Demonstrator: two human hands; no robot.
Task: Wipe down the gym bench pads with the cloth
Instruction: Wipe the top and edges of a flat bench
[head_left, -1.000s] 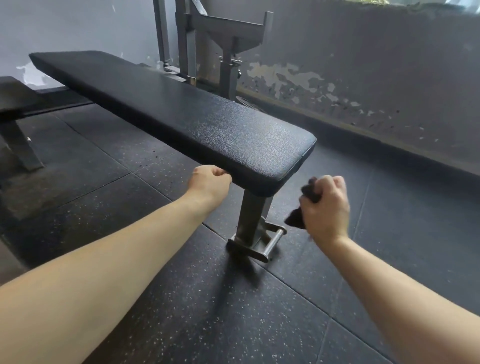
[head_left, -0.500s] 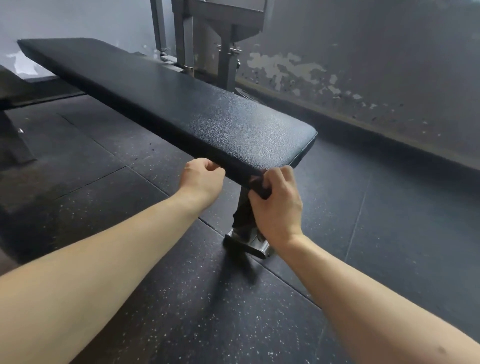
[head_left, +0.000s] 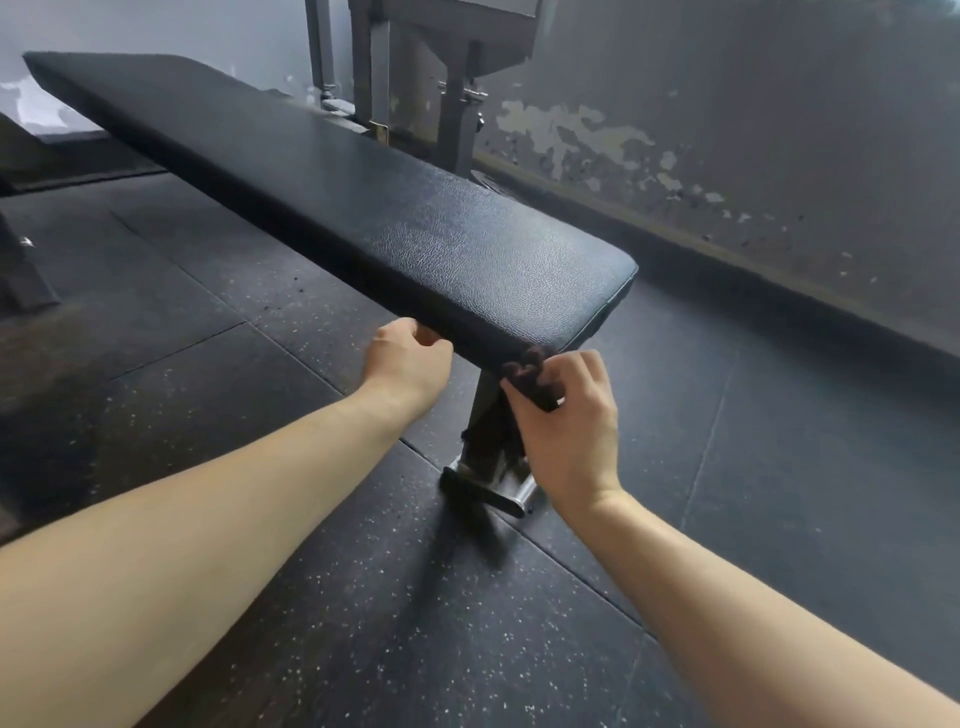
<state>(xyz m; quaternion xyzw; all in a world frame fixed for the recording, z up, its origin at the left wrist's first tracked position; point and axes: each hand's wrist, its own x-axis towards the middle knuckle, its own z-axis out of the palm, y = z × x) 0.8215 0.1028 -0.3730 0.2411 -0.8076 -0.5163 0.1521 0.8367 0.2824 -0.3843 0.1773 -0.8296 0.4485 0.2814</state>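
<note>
Right hand (head_left: 571, 441) pinches the bunched dark cloth (head_left: 530, 382) against the near corner of the bench pad (head_left: 415, 228). Left hand (head_left: 408, 364) curls round the pad's side edge. Risk: the wadded cloth only skims the rim, or slips to the floor (head_left: 779, 467); the far end gets missed.

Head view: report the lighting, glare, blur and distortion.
Head view: soft, even light; pale sheen on the near end of the black textured bench pad; soft shadow on the speckled rubber floor near the steel foot; dark crumpled cloth in the right hand slightly smeared; wide-angle stretch at the edges.
</note>
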